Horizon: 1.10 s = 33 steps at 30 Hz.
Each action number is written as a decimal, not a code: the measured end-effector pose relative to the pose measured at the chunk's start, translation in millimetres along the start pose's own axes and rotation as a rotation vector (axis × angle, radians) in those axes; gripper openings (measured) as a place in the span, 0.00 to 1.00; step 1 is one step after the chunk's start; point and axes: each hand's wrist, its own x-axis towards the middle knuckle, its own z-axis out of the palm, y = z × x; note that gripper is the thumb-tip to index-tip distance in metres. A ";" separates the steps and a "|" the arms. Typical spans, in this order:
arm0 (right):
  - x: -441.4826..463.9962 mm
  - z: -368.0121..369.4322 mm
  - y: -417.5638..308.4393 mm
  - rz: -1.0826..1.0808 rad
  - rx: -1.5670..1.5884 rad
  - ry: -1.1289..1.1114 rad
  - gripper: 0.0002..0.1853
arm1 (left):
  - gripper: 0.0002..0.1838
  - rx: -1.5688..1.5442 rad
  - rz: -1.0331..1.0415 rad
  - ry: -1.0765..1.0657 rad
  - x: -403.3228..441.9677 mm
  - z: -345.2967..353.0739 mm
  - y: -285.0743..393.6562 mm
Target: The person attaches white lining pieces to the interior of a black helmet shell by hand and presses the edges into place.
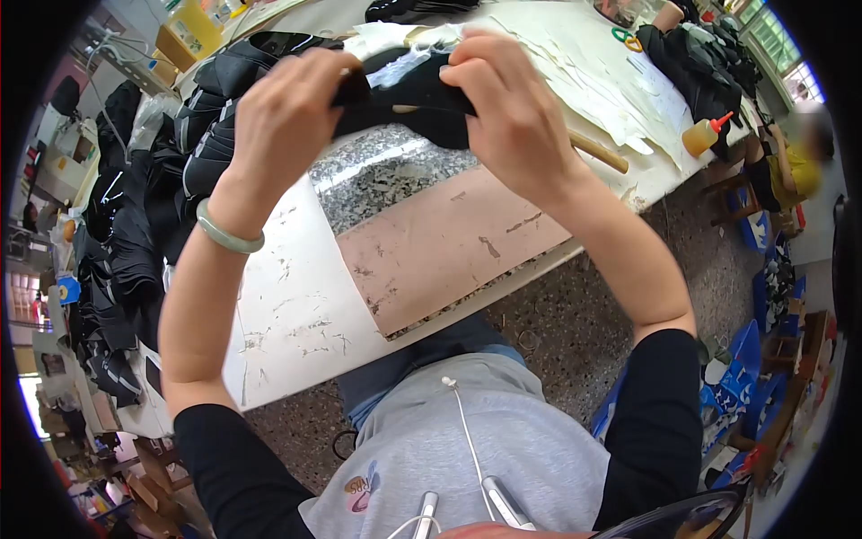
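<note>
Stretched between my two hands above the worktable is a black shoe upper (395, 115), with something white showing along its far side. My left hand (292, 121), with a pale green bangle on the wrist, is closed on its left end. The other end is gripped by my right hand (512, 112), thumb and fingers bent round it. Some fingertips are hidden or blurred. Below the hands lie a speckled stone slab (373, 184) and a brownish-pink board (449, 242). A wooden handle (600, 151) lies by my right wrist.
Piles of black uppers (202, 135) crowd the left. White sheet pieces (593, 85) cover the far right of the table. A red-tipped glue bottle (705, 135), scissors (626, 39) and a yellow jug (191, 29) stand or lie around. A person (790, 171) sits far right.
</note>
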 end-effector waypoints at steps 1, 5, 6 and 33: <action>0.5 -2.9 -5.3 0.003 0.022 0.093 0.09 | 0.19 -0.048 -0.159 0.114 -6.3 1.7 -1.2; -46.1 -7.3 -55.7 0.013 0.035 0.008 0.11 | 0.22 -0.901 -1.199 0.302 -78.0 38.7 17.0; -65.2 -5.9 -64.7 0.022 0.042 -0.043 0.11 | 0.17 -1.258 -1.389 0.348 -90.4 34.1 41.8; -68.6 -49.4 -63.7 0.597 0.725 -0.869 0.14 | 0.25 -2.345 -1.255 0.533 -154.7 29.9 129.7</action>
